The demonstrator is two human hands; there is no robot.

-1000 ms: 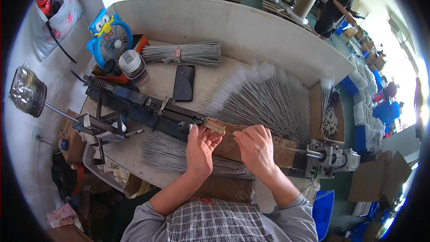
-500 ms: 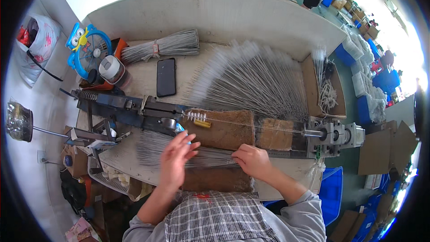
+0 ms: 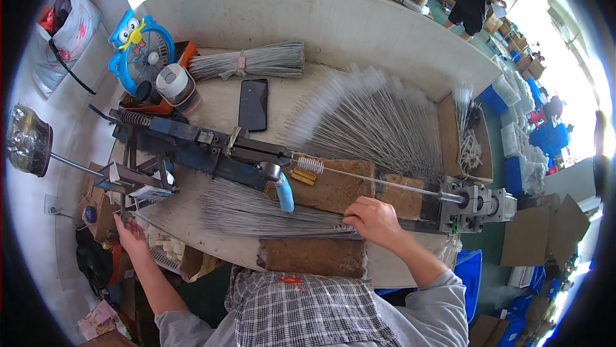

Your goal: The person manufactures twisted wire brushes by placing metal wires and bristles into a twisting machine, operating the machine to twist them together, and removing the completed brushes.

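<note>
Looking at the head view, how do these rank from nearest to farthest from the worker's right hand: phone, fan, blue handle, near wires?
From the right hand:
1. Near wires: at its fingertips.
2. Blue handle: to its left.
3. Phone: farther back, left.
4. Fan: back left.

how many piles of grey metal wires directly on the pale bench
3: tied bundle, back left; white-tipped fan, back right; loose pile, nearest the right hand. Others may be hidden.

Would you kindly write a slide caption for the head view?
Right hand pinching at the near wires, left hand beside a metal stand, a white brush over the brown pad.
</note>
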